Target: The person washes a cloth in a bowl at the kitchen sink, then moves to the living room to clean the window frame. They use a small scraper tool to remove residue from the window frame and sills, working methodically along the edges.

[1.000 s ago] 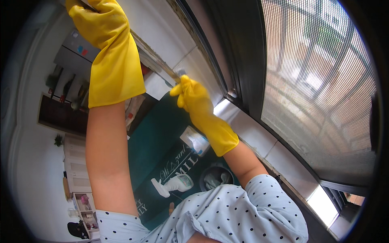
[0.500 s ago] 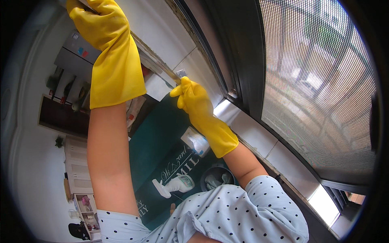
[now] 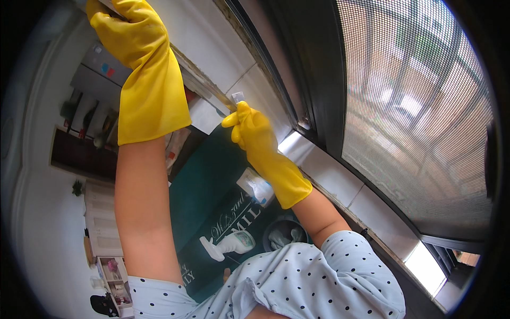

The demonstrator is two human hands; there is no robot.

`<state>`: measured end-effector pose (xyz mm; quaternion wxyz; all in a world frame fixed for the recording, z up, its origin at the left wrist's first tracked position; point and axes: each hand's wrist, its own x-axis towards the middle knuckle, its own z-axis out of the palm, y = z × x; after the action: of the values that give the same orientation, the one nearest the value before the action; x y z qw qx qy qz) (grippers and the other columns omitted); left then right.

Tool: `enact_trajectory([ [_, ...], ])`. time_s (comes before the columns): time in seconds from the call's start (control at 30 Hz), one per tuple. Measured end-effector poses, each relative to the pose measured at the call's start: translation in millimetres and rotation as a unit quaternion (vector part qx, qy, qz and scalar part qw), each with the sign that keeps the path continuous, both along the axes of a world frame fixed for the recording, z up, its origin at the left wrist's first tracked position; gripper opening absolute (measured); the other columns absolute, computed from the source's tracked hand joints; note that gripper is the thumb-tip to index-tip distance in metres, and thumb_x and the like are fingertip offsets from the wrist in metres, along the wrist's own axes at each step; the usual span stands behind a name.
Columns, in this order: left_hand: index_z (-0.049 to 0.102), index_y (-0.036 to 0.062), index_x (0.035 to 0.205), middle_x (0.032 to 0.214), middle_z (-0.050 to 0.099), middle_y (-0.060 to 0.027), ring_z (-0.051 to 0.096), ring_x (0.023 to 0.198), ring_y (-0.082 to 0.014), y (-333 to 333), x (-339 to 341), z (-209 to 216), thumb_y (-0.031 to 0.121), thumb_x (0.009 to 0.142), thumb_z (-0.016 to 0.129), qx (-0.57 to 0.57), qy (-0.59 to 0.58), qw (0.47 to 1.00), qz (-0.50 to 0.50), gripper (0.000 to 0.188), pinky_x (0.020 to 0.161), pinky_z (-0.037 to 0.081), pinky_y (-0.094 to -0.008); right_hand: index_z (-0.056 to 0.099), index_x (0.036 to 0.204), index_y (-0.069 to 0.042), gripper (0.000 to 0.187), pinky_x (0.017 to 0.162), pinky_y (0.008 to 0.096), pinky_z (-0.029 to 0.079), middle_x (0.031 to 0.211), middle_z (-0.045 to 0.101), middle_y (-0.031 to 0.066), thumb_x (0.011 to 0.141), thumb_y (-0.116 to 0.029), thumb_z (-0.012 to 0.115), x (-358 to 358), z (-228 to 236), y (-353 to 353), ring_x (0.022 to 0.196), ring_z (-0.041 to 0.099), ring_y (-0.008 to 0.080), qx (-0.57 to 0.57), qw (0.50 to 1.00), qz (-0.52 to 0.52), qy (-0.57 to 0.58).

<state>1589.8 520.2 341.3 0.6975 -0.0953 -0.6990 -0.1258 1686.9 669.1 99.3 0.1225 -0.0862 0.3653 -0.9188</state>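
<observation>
The gloved left hand (image 3: 132,32) is at 11 o'clock, partly cut off by the frame; its fingers bend at the edge of the pale tiled ledge (image 3: 210,32), but whether they grasp anything cannot be told. The gloved right hand (image 3: 255,133), just above centre, has its fingers curled near the same edge, which runs between the two hands. A small clear piece (image 3: 237,97) shows just off its fingertips at 11 o'clock; whether it is pinched cannot be told.

Toward 5 o'clock a round dark bucket (image 3: 289,219) sits on the dark green mat (image 3: 199,170), holding a crumpled grey-green cloth (image 3: 281,236). At half past six is a white spray bottle (image 3: 237,242), its trigger head pointing to 9 o'clock; its contents are hidden. A white-and-blue pack (image 3: 255,185) lies below the right hand at 6 o'clock, contents unseen. Near 8 o'clock, an open white shelf unit (image 3: 125,299) holds a pink item (image 3: 112,264) and other small things too blurred to name.
</observation>
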Motion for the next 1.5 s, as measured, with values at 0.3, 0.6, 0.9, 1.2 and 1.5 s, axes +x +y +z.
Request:
enact_trajectory([
  [0.3, 0.056, -0.0013, 0.091, 0.075, 0.049, -0.0006, 0.041, 0.067, -0.009, 51, 18, -8, 0.019, 0.098, 0.047, 0.026, 0.044, 0.998, -0.048, 0.023, 0.061, 0.038, -0.0248, 0.065, 0.1, -0.007, 0.05, 0.057, 0.0213, 0.041, 0.083, 0.065, 0.0047, 0.103, -0.052, 0.044, -12, -5, 1, 0.062, 0.052, 0.0099, -0.032, 0.998, 0.054, 0.002],
  [0.6, 0.056, -0.0022, 0.087, 0.074, 0.048, -0.0017, 0.042, 0.065, -0.0109, 41, 15, -5, 0.017, 0.097, 0.047, 0.014, 0.019, 0.991, -0.135, 0.023, 0.06, 0.039, -0.0262, 0.065, 0.1, -0.007, 0.051, 0.054, 0.0218, 0.04, 0.077, 0.063, 0.0049, 0.102, -0.053, 0.044, -15, 8, -2, 0.057, 0.05, 0.0095, -0.037, 0.999, 0.004, 0.039],
  [0.9, 0.053, -0.0014, 0.084, 0.073, 0.048, -0.0017, 0.042, 0.065, -0.0106, 16, -1, 2, 0.019, 0.098, 0.048, -0.004, 0.043, 0.999, -0.021, 0.025, 0.061, 0.038, -0.0257, 0.064, 0.103, -0.003, 0.051, 0.053, 0.0239, 0.037, 0.075, 0.059, 0.005, 0.106, -0.048, 0.039, -14, 16, -7, 0.058, 0.044, 0.0093, -0.23, 0.966, 0.117, 0.006],
  [1.2, 0.053, -0.0012, 0.084, 0.074, 0.049, -0.0016, 0.043, 0.065, -0.0106, 10, 0, 3, 0.019, 0.098, 0.048, -0.004, 0.039, 0.999, -0.029, 0.025, 0.061, 0.039, -0.0254, 0.059, 0.1, -0.007, 0.052, 0.046, 0.019, 0.038, 0.06, 0.049, -0.0022, 0.102, -0.056, 0.041, -2, 14, -7, 0.045, 0.044, 0.0087, -0.238, 0.948, 0.201, -0.058],
  [1.5, 0.054, -0.0009, 0.085, 0.075, 0.051, -0.0016, 0.044, 0.066, -0.0109, 7, 4, -2, 0.018, 0.099, 0.048, 0.002, 0.03, 0.999, -0.029, 0.024, 0.061, 0.039, -0.0254, 0.061, 0.091, -0.011, 0.051, 0.039, 0.0235, 0.027, 0.055, 0.046, -0.0016, 0.103, -0.055, 0.04, 13, 31, -6, 0.04, 0.032, 0.0099, -0.216, 0.941, 0.204, -0.159],
])
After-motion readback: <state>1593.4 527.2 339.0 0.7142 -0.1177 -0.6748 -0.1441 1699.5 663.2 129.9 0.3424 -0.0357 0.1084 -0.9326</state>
